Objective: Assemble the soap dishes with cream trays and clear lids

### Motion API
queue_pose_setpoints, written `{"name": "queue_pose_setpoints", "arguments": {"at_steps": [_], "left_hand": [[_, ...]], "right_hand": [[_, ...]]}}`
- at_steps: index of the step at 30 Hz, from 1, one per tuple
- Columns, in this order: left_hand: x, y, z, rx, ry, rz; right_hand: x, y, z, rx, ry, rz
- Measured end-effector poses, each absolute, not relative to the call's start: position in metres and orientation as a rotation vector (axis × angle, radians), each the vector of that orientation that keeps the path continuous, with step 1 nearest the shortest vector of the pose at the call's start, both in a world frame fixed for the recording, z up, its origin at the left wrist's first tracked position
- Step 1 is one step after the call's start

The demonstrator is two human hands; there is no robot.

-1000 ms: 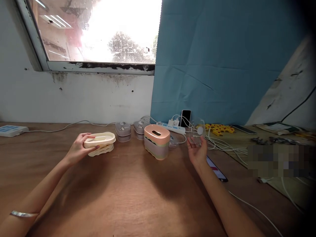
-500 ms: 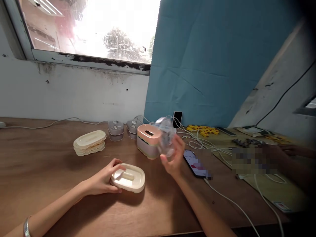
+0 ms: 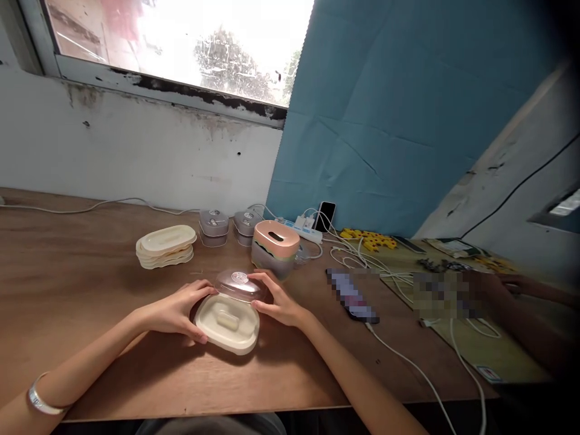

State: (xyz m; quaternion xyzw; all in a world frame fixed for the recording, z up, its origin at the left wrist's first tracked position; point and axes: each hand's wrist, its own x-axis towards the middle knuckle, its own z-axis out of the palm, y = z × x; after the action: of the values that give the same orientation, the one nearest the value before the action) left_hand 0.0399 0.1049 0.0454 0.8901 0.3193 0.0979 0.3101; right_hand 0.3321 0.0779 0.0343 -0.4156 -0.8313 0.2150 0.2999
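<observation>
A cream oval dish (image 3: 235, 341) with a raised bar in its middle rests on the table near me. My left hand (image 3: 181, 311) grips its left side, thumb at the near edge and fingers at the far left. Tilted over the dish's far edge is a clear domed lid (image 3: 233, 287) with a round white emblem. My right hand (image 3: 278, 302) pinches the lid's right end between thumb and fingers. Whether the lid touches the dish I cannot tell.
Stacked cream oval pieces (image 3: 165, 244) stand at the left. Two grey lidded boxes (image 3: 214, 228) and a stack with a pink top (image 3: 277, 235) are behind. A phone (image 3: 351, 296), white cables and a power strip (image 3: 308, 231) lie right; a co-worker's arm (image 3: 521, 308) is at far right.
My right hand has brought the clear lid from beside the pink-topped stack left and nearer, over the dish's far edge. My left hand still holds the dish, which has shifted slightly left.
</observation>
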Motion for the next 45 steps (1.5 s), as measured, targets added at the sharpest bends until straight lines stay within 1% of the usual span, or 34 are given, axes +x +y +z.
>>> {"name": "queue_pose_setpoints", "arguments": {"at_steps": [8,10,13,15,18,21,23,25,29,32,34,37,41,45], "left_hand": [[0.045,0.096,0.053,2.428,0.773,0.152],[0.045,0.096,0.053,2.427,0.763,0.139],[0.045,0.096,0.052,2.424,0.783,0.118],[0.046,0.096,0.051,2.425,0.8,0.114],[0.047,0.095,0.05,2.446,0.818,0.118],[0.046,0.093,0.049,2.46,0.822,0.119],[0.045,0.092,0.049,2.465,0.82,0.12],[0.044,0.092,0.048,2.474,0.817,0.124],[0.043,0.092,0.047,2.491,0.795,0.158],[0.043,0.092,0.047,2.465,0.797,0.168],[0.041,0.093,0.047,2.4,0.79,0.194],[0.035,0.096,0.045,2.208,0.667,0.347],[0.028,0.1,0.044,2.024,0.553,0.504],[0.031,0.099,0.046,2.013,0.538,0.492]], "right_hand": [[0.327,0.077,0.026,-1.148,-2.311,0.55],[0.329,0.077,0.028,-1.015,-2.329,0.348],[0.332,0.082,0.039,-0.812,-2.137,-0.149],[0.333,0.089,0.052,-0.926,-1.865,-0.349],[0.336,0.104,0.075,-1.325,-1.528,-0.411],[0.339,0.116,0.091,-1.584,-1.532,-0.242],[0.34,0.121,0.096,-1.635,-1.579,-0.067],[0.341,0.123,0.099,-1.635,-1.575,0.035],[0.34,0.124,0.106,-1.526,-1.535,0.016],[0.334,0.114,0.109,-1.331,-1.473,-0.047],[0.324,0.096,0.104,-1.193,-1.458,-0.017],[0.304,0.054,0.084,-1.104,-1.571,0.256],[0.285,0.0,0.052,-1.178,-1.762,0.546],[0.283,-0.014,0.04,-1.221,-1.902,0.744]]}}
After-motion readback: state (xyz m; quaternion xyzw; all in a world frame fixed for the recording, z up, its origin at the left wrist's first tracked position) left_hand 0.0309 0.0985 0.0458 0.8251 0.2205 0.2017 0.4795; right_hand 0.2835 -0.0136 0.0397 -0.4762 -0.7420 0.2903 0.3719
